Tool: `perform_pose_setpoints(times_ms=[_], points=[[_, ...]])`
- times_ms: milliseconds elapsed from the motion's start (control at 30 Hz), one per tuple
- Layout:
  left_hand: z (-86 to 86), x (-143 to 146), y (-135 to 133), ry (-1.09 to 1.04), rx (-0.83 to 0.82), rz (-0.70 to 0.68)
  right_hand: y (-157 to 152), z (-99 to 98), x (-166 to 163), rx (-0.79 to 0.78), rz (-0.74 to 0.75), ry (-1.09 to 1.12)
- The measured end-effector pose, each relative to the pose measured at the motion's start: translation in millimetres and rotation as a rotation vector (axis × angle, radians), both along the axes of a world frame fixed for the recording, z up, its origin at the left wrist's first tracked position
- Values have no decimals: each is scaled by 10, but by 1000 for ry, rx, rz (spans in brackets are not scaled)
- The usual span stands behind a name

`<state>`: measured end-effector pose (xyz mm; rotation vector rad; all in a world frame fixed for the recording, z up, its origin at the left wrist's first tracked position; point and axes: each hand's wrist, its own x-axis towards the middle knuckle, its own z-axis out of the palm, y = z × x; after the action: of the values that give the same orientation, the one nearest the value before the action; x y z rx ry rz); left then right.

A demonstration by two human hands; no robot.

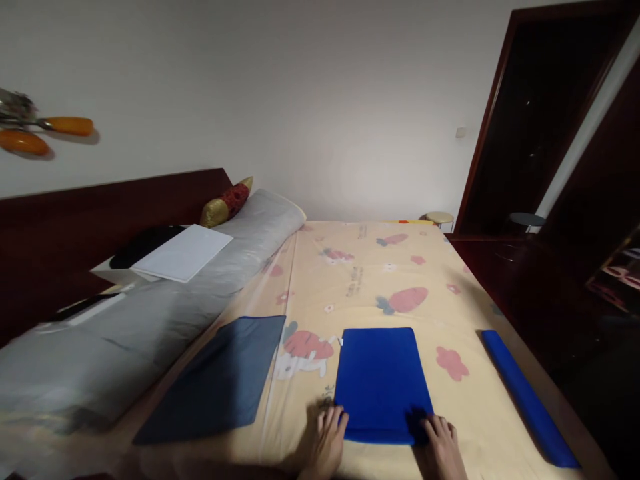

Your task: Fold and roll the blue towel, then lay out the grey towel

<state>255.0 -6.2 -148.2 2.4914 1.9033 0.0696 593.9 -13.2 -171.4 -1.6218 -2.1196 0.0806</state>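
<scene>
Folding the blue cloth (pixel 381 383) on the bed sheet (pixel 370 267): left hand (pixel 327 443) and right hand (pixel 443 450) flat with loose fingers, tips touching its near corners, gripping nothing. Probably next: pinching those corners and lifting them away from the fingers. Some small writing further up the sheet, too tiny to read.
</scene>
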Motion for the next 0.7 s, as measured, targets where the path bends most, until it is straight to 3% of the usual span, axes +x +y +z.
perform_pose_setpoints(times_ms=[100,267,500,700], points=[[-29,193,-41,31,47,-191,-18,-50,-176,24,192,4],[26,435,-129,-26,66,-346,-14,11,-355,54,219,-34],[130,34,-193,17,211,-539,-7,152,24,72,280,-23],[118,-109,-180,105,265,-488,-26,76,187,-15,179,74]])
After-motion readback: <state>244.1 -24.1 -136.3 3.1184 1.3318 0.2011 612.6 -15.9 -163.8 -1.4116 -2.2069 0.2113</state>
